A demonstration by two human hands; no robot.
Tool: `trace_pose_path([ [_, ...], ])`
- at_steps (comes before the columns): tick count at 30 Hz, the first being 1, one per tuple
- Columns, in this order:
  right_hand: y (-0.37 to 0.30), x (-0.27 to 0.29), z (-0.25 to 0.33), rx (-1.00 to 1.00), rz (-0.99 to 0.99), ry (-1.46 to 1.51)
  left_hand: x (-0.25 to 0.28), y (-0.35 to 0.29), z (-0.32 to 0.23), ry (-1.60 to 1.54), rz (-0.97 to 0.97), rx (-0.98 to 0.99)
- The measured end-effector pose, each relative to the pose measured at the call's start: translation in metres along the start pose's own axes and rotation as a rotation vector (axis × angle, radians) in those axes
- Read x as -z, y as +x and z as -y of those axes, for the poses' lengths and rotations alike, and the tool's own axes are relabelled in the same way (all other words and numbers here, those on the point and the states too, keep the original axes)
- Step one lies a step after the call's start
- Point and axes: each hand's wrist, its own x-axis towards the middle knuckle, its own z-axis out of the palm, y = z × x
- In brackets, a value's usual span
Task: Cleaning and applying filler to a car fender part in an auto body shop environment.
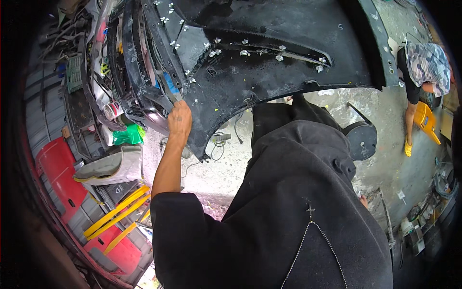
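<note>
So, closest in, one black cloth shirt (288, 183) is filling the foreground, softly creased, with one beaded necklace (302, 241) looping down it and one small metal cross (310, 210) lying on the fabric. The hands are working well apart: the left hand (179, 118) is clamping its curled fingers on the left edge of the black panel (288, 24), while only a sliver of the right hand (363, 200) is peeping past the shirt, so I cannot tell what it is doing. That single panel is stretching out before the person, its dusty, scuffed skin sweeping round a big arched cut-out, and well over a dozen shiny, wing-shaped clips (244, 52) are dotting its edges and long slot. Below, one round black stool (361, 142) is standing on the speckled concrete floor (385, 178). Over on the left, curved bumpers (130, 62) are stacking up beside one crinkly green bag (129, 135) and one white-and-red tin (113, 111); three yellow bars (118, 212) are lying near two glossy red panels (57, 173). Farther right, one co-worker (428, 67) in a camouflage top is bending beside one orange plastic seat (426, 120), one yellow shoe (408, 148) showing.
</note>
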Motion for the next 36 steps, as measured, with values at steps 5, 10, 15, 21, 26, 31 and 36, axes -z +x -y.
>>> trace_pose_path([
  [5, -0.033, 0.072, -0.007, -0.074, -0.027, 0.269, -0.023, -0.019, 0.012, 0.087, 0.019, -0.005],
  [10, -0.027, 0.07, 0.009, -0.077, -0.069, 0.189, -0.012, -0.018, 0.012, 0.126, 0.029, -0.089],
  [15, -0.036, 0.056, 0.008, -0.072, -0.019, 0.259, -0.02, -0.021, 0.019, 0.137, 0.117, -0.039],
  [21, -0.027, 0.059, -0.032, -0.053, -0.096, 0.312, 0.038, -0.016, 0.032, -0.286, 0.379, 0.042],
  [26, -0.038, 0.044, -0.005, -0.087, -0.018, 0.261, 0.051, -0.016, 0.059, -0.43, 0.332, 0.365],
  [31, -0.028, 0.041, -0.017, -0.114, -0.023, 0.231, 0.034, 0.001, 0.04, -0.634, 0.329, 0.318],
  [36, -0.023, 0.05, -0.002, -0.108, -0.096, 0.39, 0.017, 0.002, 0.061, -0.78, 0.398, 0.288],
])
